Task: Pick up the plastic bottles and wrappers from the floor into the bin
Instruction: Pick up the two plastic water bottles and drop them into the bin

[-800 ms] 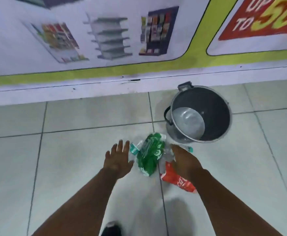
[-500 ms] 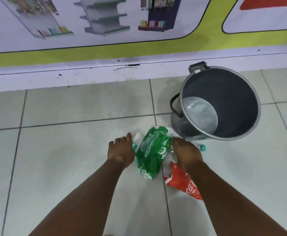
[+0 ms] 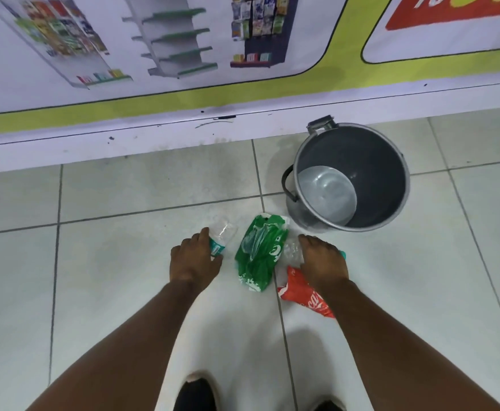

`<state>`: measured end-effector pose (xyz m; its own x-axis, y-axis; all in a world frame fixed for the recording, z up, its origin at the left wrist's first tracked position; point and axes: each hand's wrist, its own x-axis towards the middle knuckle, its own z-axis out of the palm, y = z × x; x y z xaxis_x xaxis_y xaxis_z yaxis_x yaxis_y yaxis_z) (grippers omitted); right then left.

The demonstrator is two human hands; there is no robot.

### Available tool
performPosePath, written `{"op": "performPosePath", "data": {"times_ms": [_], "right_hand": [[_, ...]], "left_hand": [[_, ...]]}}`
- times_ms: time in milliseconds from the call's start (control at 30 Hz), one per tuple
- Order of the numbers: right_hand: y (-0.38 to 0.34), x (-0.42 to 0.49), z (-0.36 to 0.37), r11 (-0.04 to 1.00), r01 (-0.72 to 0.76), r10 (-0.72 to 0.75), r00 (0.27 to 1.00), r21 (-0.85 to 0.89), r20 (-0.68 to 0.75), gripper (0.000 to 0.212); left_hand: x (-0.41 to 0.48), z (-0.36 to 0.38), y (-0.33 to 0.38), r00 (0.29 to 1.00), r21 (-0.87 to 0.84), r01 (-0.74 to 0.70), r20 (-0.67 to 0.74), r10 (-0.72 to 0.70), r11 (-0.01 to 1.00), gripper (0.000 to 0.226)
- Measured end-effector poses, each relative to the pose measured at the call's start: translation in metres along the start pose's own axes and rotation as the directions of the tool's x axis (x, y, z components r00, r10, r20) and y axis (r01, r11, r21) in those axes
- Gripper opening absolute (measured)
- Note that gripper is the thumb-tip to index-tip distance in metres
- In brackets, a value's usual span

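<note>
A green wrapper (image 3: 260, 252) lies flat on the tiled floor between my hands. My left hand (image 3: 194, 259) is closed around a clear plastic bottle with a teal label (image 3: 222, 234) that rests on the floor just left of the wrapper. On the wrapper's right, my right hand (image 3: 323, 261) covers a second clear bottle (image 3: 291, 249); its teal end shows past my knuckles. A red wrapper (image 3: 297, 292) lies under my right wrist. The grey metal bin (image 3: 397, 200) stands upright just beyond my right hand, with nothing inside.
A wall with a printed banner (image 3: 243, 69) runs across the far side, close behind the bin. The bin's black handle (image 3: 287, 182) hangs on its left side. My dark shoes (image 3: 195, 394) show at the bottom edge. Pale floor tiles (image 3: 109, 262) spread left and right.
My left hand went from spread open above the floor to closed on the clear bottle. My right hand settled lower onto the other bottle. The view has shifted closer to the floor.
</note>
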<state>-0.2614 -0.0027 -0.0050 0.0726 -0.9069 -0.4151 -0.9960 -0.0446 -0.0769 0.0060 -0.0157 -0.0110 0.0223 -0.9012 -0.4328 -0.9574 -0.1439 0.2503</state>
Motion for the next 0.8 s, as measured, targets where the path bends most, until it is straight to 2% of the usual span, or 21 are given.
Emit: {"op": "performPosePath", "data": {"times_ms": [133,200,367,500,567,633,733,800], "right_hand": [[0.002,-0.047,-0.062,0.978,-0.054,0.044,0.998,0.2,0.054,0.056],[0.009,-0.068,-0.099,0.944,-0.087,0.08,0.996,0.319,0.037,0.065],[0.025,-0.097,-0.187,0.842,-0.088,0.194,0.97,0.532,-0.145,0.065],[0.041,-0.086,-0.242,0.735,-0.158,0.368,0.91,0.659,-0.193,0.068],[0.049,-0.076,-0.257,0.68,-0.167,0.426,0.882,0.714,-0.199,0.071],[0.057,-0.067,-0.264,0.66,-0.188,0.43,0.888,0.728,-0.16,0.081],[0.07,-0.061,-0.262,0.671,-0.257,0.408,0.911,0.695,-0.057,0.104],[0.077,-0.065,-0.257,0.704,-0.272,0.397,0.917,0.656,-0.045,0.102]], "left_hand": [[-0.037,-0.057,0.021,0.993,-0.055,-0.09,-0.079,0.085,0.994,0.065],[-0.05,-0.089,0.038,0.988,-0.093,-0.123,-0.107,0.113,0.988,0.066],[-0.07,-0.161,0.094,0.967,-0.177,-0.208,-0.188,0.174,0.962,0.054],[-0.071,-0.2,0.14,0.962,-0.273,-0.212,-0.228,0.151,0.938,0.057],[-0.069,-0.208,0.157,0.961,-0.309,-0.212,-0.238,0.141,0.927,0.058],[-0.065,-0.212,0.168,0.962,-0.336,-0.212,-0.238,0.134,0.918,0.056],[-0.062,-0.211,0.176,0.966,-0.367,-0.21,-0.222,0.134,0.906,0.058],[-0.062,-0.21,0.178,0.97,-0.39,-0.205,-0.206,0.133,0.898,0.06]]}}
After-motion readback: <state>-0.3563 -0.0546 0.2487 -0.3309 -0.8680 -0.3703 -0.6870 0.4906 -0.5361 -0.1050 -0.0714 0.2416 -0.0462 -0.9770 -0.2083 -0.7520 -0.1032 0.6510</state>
